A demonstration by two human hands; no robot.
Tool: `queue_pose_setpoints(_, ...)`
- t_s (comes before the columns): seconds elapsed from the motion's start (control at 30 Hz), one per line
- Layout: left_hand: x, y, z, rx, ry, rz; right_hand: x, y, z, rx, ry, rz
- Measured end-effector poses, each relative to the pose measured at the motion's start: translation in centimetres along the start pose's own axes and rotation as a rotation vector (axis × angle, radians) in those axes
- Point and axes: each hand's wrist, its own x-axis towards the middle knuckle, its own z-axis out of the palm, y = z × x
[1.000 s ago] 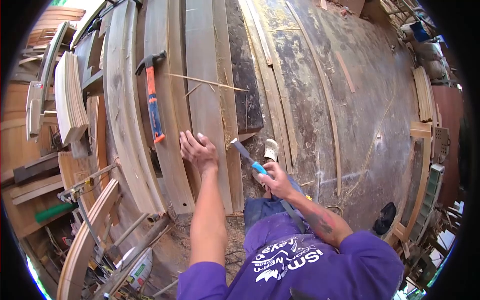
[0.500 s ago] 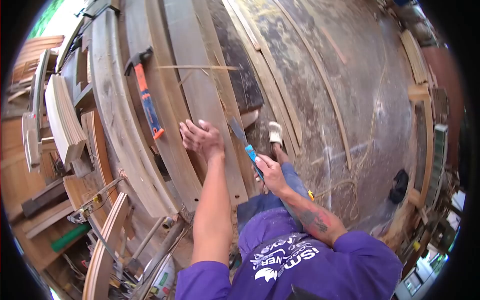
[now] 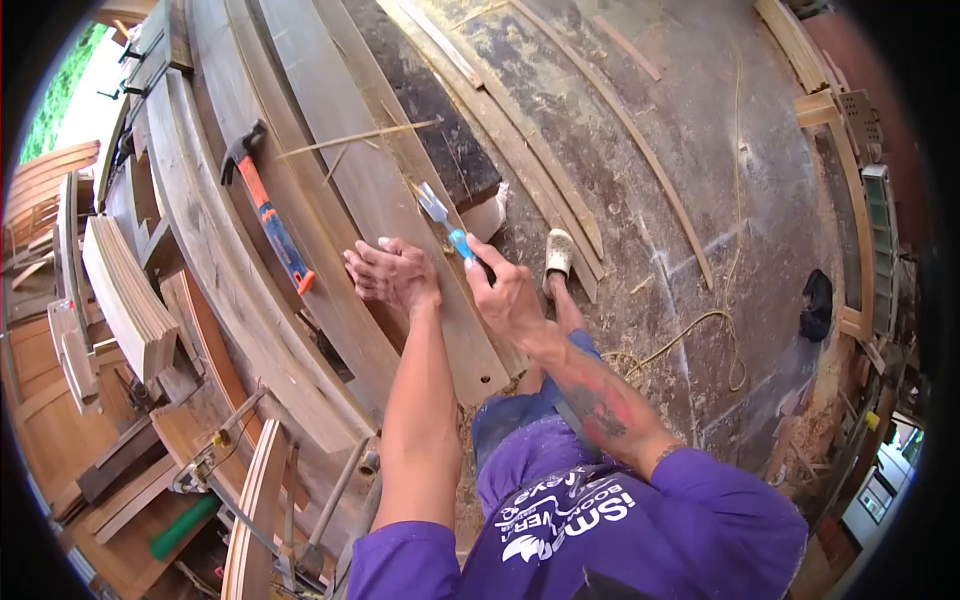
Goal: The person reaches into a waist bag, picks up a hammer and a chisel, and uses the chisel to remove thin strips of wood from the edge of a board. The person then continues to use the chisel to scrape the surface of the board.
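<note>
My right hand [image 3: 505, 290] is wrapped round the blue handle of a flat-bladed scraper tool [image 3: 432, 205], whose metal blade points up and left over the edge of a long board. My left hand [image 3: 395, 278] rests on the long wooden board [image 3: 335, 110], its fingers curled and bunched; whether anything lies under them is hidden. To the left, a hammer [image 3: 265, 205] with an orange and blue handle lies on the neighbouring boards. A thin wood strip [image 3: 360, 138] lies across the boards beyond my hands.
Curved stacked wood pieces [image 3: 130, 290] stand at the left, with a clamp [image 3: 215, 440] below them. Narrow strips [image 3: 640, 130] and a yellow cord [image 3: 705, 318] lie on the floor at the right. A black bundle [image 3: 815, 305] lies farther right.
The scraper in my right hand has moved up and left, and its blade face has turned. My left hand stays on the board. The whole view has shifted.
</note>
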Motion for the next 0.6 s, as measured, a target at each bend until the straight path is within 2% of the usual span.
queue_pose_setpoints(0.07,-0.2,-0.4,1.2,0.032,0.053,0.010,-1.5,-1.0,-1.8,-0.007,-0.022,0.054)
queue_pose_setpoints(0.1,-0.2,-0.5,1.6,0.052,0.081,0.023,-2.9,-1.1,-2.6,-0.025,-0.027,0.007)
queue_pose_setpoints(0.13,0.0,-0.2,1.6,0.066,0.087,0.020,-4.2,1.2,-2.6,-0.137,-0.026,-0.132)
queue_pose_setpoints(0.2,-0.3,-0.1,1.5,0.107,0.083,0.017,-3.7,2.1,-2.0,-0.108,-0.004,-0.163)
queue_pose_setpoints(0.3,0.0,0.2,0.8,0.072,0.057,0.015,3.1,-1.8,-0.6,-0.090,-0.046,0.032)
queue_pose_setpoints(0.33,0.0,0.2,0.6,0.077,0.059,0.017,5.1,-1.2,0.1,-0.058,-0.016,-0.042)
queue_pose_setpoints(0.4,0.1,0.2,0.6,0.078,0.062,0.012,6.3,-0.3,-1.1,-0.071,-0.074,-0.044)
queue_pose_setpoints(0.5,0.1,0.3,0.9,0.075,0.057,0.014,2.8,1.0,-1.7,-0.107,-0.041,-0.105)
queue_pose_setpoints(0.6,-0.2,0.0,0.8,0.097,0.047,0.014,-4.1,1.0,-3.2,-0.173,-0.058,-0.139)
